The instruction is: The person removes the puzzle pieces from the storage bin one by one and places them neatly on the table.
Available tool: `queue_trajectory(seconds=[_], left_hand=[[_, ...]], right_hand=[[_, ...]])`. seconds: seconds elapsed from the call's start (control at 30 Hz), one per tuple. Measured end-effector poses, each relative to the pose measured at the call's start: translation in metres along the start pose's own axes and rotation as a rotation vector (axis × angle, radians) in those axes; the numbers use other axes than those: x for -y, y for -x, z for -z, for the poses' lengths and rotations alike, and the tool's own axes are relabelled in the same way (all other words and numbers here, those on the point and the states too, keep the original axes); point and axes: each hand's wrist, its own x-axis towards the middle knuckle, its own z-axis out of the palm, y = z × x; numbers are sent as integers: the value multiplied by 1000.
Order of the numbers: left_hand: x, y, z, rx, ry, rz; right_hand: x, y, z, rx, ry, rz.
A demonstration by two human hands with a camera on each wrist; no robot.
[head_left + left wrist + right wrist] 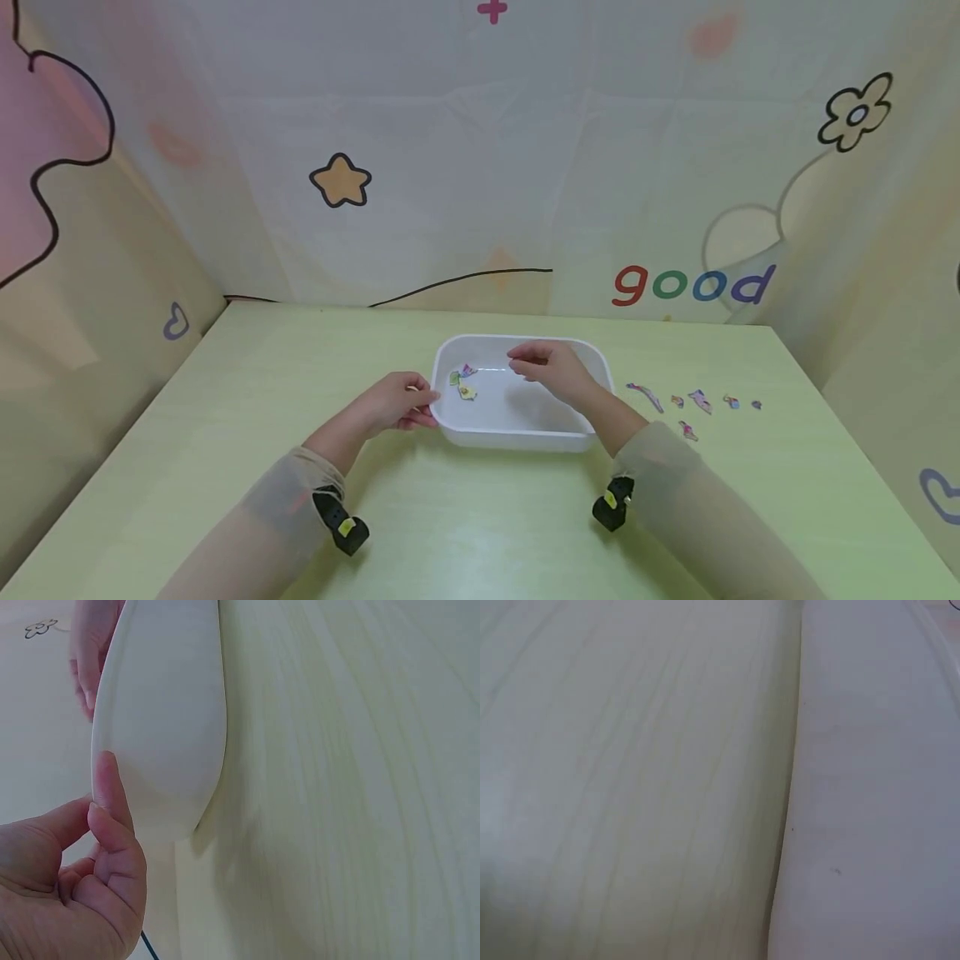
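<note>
A white plastic tray (517, 439) with rounded corners sits on the table. At its left end my left hand (401, 402) pinches the rim between thumb and fingers; the left wrist view shows this grip on the tray wall (169, 712) closely. Over the inside of the tray hovers my right hand (555, 371), thumb and forefinger brought near each other and pointing left. I cannot tell whether a small piece is between those fingertips. Several small colourful sticker-like pieces (467, 391) lie in the tray's left part. The right wrist view shows the tray's outer side (870, 787) but no hand.
To the right of the tray, several more small colourful pieces (700, 402) lie scattered on the pale wood-grain table (480, 525), among them a long thin one (646, 397). A printed cloth backdrop (450, 167) stands behind the table and along both sides.
</note>
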Motion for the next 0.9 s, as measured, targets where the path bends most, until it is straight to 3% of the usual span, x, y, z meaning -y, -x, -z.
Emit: queue_trajectory(seconds=[0.27, 0.5, 0.6, 0.73, 0.9], left_hand=[[1, 0, 1, 1, -3, 8], [1, -2, 1, -4, -9, 11], [2, -2, 1, -7, -10, 14], [2, -2, 1, 0, -17, -13], [1, -2, -1, 2, -18, -24]], right_hand=[[0, -22, -26, 59, 97, 64], [-14, -34, -39, 94, 185, -28], [-17, -34, -43, 158, 242, -4], [-16, -32, -48, 241, 402, 52], [-11, -27, -51, 264, 609, 125]])
